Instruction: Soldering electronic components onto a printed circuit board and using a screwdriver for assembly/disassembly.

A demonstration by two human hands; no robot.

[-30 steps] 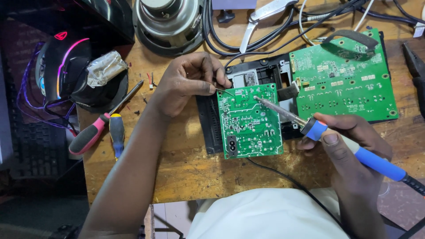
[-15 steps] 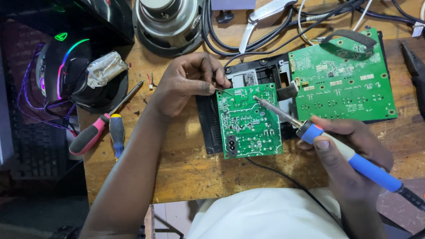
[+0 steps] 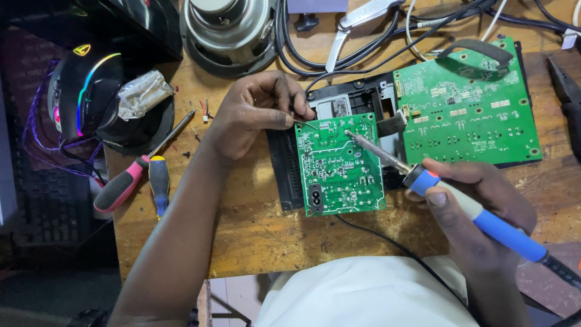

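A small green circuit board (image 3: 340, 165) lies on a black plastic housing (image 3: 284, 175) at the middle of the wooden bench (image 3: 254, 236). My right hand (image 3: 478, 212) grips a blue-handled soldering iron (image 3: 478, 215); its metal tip rests on the upper part of the board. My left hand (image 3: 254, 115) pinches a thin solder wire (image 3: 307, 124) whose end reaches over the board's top left corner, a little left of the iron's tip.
A larger green circuit board (image 3: 466, 109) lies to the right. A pink-handled screwdriver (image 3: 130, 181) and a small blue-and-yellow one (image 3: 159, 181) lie at left, beside a black mouse with coloured lights (image 3: 91, 91). A speaker driver (image 3: 227, 30), cables and pliers (image 3: 566, 97) lie around.
The iron's tip has shifted slightly left and up on the small board. My left hand still holds the solder wire at the board's top left corner.
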